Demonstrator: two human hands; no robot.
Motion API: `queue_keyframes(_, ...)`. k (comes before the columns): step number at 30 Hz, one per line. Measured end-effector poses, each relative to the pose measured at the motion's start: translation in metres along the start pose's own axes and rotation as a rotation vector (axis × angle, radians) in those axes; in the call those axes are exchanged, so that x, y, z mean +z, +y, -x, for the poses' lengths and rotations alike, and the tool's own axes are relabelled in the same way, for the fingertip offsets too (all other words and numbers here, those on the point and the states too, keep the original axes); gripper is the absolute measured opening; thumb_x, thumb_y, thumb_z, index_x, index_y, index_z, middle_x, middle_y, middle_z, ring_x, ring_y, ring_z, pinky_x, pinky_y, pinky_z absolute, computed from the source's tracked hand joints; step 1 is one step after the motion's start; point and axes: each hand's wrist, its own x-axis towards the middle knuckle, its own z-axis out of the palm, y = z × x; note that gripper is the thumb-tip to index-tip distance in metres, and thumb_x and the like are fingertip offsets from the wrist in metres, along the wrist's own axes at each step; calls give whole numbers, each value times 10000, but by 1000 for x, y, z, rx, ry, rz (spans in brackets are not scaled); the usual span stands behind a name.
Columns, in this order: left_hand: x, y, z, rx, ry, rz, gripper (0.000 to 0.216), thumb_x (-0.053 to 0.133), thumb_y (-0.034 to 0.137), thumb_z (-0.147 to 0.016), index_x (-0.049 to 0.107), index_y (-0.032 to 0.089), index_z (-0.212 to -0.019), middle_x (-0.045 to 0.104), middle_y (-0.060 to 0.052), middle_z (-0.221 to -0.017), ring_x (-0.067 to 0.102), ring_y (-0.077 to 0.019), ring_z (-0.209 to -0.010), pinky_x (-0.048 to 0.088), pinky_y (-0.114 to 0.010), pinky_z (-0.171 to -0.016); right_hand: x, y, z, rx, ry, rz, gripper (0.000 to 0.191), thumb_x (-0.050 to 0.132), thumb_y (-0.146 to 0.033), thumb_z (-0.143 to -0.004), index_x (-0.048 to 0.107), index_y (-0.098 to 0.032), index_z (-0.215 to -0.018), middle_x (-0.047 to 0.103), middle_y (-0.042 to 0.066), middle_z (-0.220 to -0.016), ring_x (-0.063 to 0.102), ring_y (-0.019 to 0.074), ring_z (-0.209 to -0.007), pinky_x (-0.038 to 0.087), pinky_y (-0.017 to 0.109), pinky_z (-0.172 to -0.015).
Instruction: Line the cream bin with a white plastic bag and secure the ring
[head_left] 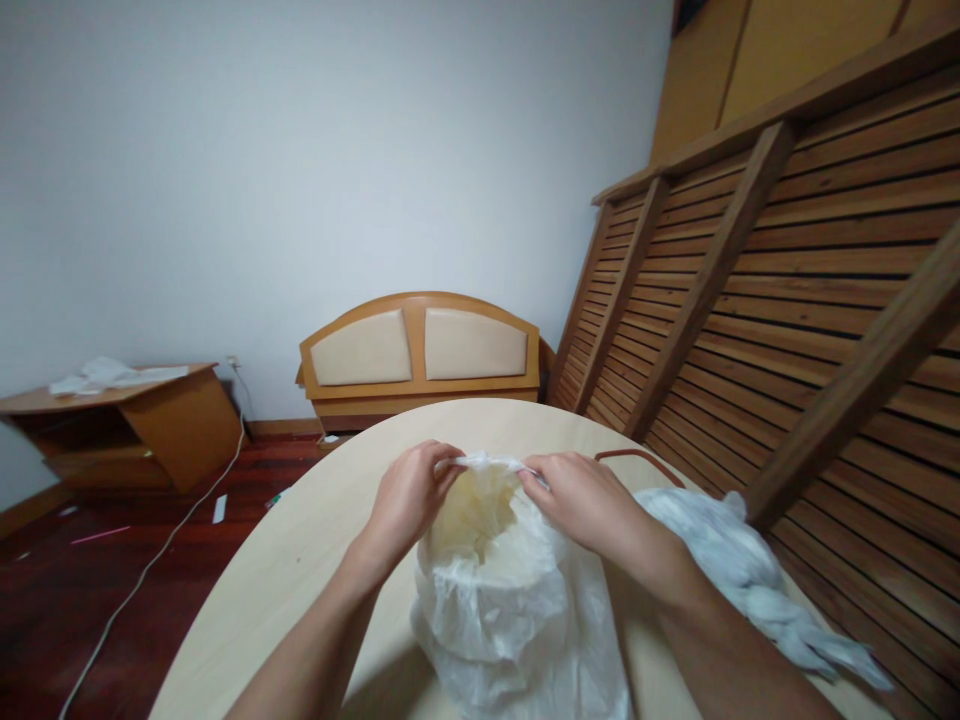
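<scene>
A white plastic bag (510, 620) stands on the round pale table (300, 570) right in front of me, its mouth spread and its far rim raised. My left hand (412, 490) pinches that rim on the left side. On the right side, my right hand (581, 495) pinches the same rim, and a strip of it is stretched between both hands. Through the opening, the bag's inside looks pale yellowish; what lies at the bottom cannot be made out.
Crumpled white plastic bags (720, 550) lie at the table's right side, near a brown curved strip (637, 455). A slatted wooden frame (750, 290) leans at the right. Behind stands a padded headboard (420, 345). A low wooden cabinet (180, 420) and a white cable (161, 550) are at left.
</scene>
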Motion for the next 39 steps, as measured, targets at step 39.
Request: queue_keyframes(39,-5,5,4,-87,-29,-168,224,576,330,-940,771,220,-938,775,-81,-946,701,-224,-842,429,-275,-677,16,3,-11,-23,134,-259,299,575,-303,-963,717,-203,-1207,759,89,-1191,705,256,-1108,514,363,-958)
